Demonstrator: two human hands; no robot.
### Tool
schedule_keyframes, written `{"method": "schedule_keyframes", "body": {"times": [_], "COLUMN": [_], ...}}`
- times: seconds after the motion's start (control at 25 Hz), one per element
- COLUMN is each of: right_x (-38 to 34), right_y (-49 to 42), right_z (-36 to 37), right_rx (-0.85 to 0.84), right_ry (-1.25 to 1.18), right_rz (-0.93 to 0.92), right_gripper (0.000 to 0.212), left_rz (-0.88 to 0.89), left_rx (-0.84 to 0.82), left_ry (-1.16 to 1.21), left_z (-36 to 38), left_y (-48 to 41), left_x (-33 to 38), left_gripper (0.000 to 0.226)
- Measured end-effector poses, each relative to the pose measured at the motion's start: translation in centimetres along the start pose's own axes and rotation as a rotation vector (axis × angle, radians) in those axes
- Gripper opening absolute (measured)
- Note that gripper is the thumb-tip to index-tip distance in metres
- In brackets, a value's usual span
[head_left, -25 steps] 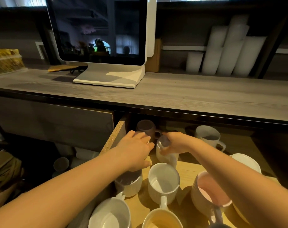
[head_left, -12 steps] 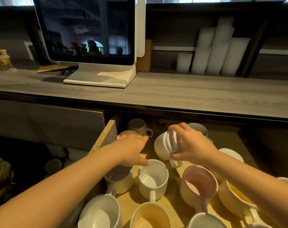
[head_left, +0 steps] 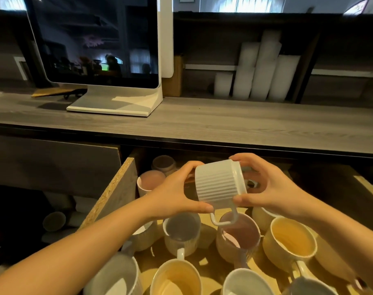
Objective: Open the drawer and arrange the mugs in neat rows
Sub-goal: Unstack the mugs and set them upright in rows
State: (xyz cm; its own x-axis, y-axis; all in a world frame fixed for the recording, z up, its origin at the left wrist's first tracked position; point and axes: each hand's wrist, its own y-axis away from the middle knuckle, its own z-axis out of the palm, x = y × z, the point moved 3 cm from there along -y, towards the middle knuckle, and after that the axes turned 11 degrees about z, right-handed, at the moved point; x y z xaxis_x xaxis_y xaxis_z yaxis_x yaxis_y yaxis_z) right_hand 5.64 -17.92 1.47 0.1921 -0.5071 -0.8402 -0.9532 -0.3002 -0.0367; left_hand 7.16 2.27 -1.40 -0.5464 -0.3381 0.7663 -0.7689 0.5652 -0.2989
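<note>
Both hands, left (head_left: 177, 194) and right (head_left: 272, 188), grip the ribbed white mug (head_left: 219, 184) sideways above the drawer (head_left: 117, 192). Likely fragile, glazed-slick; hold its body, handle at 6 o'clock.

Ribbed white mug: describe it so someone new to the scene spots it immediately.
Below the grey countertop the wooden drawer is open and full of mugs. Above them, the left hand and right hand hold the ribbed white mug. It alone is lifted and tipped sideways, handle pointing down; the others sit upright.

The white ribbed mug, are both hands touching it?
Touching. The head view shows the left hand and right hand gripping the white ribbed mug from both sides.
</note>
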Motion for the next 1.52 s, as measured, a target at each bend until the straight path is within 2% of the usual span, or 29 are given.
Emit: {"method": "schedule_keyframes", "body": {"times": [0.12,0.2,0.32,0.44,0.56,0.76,0.96,1.08,1.16,1.28,1.36,1.52], "right_x": [0.2,0.3,0.2,-0.5,-0.2,0.4,0.5,-0.6,-2.3,-4.6,-4.9,-4.1], "right_y": [0.1,0.0,-0.2,-0.1,-0.2,0.0,0.4,0.4,0.2,-0.6,-1.5,-3.5], "right_z": [0.3,0.7,1.9,2.9,3.0,3.3,4.3,3.7,2.5,1.6,2.0,3.2], "right_rx": [-0.064,-0.053,-0.036,-0.024,-0.029,-0.08,-0.241,-0.194,-0.106,-0.073,-0.052,0.062], "right_ry": [0.005,0.015,-0.001,-0.104,-0.285,-0.573,-0.699,-0.563,-0.278,0.168,0.391,0.435], "right_rz": [0.011,0.05,0.128,0.115,0.194,0.355,0.424,0.378,0.233,0.122,0.101,0.04], "right_gripper": [0.062,0.056,0.06,0.029,0.02,0.033,0.048,0.036,0.038,0.077,0.087,0.068], "left_rz": [0.003,0.009,0.036,0.036,0.032,0.049,0.072,0.095,0.111,0.106,0.108,0.067], "left_rx": [0.112,0.164,0.193,0.196,0.154,0.043,0.049,0.139,0.179,0.213,0.193,0.105], "left_ry": [0.028,-0.058,-0.236,-0.34,-0.217,0.126,0.15,0.103,0.056,-0.01,-0.036,-0.087], "left_z": [-0.2,-0.5,0.1,0.9,0.3,-0.8,-1.2,-1.3,-1.6,-2.0,-2.0,-2.0], "left_y": [0.6,0.8,0.8,0.7,0.5,1.2,1.6,1.6,1.4,1.1,1.1,1.1], "left_x": [0.3,1.0,2.4,3.0,2.7,1.6,0.9,1.1,1.1,0.8,0.6,-0.2], "left_gripper": [0.073,0.073,0.08,0.085,0.084,0.074,0.075,0.072,0.073,0.075,0.076,0.073]}}
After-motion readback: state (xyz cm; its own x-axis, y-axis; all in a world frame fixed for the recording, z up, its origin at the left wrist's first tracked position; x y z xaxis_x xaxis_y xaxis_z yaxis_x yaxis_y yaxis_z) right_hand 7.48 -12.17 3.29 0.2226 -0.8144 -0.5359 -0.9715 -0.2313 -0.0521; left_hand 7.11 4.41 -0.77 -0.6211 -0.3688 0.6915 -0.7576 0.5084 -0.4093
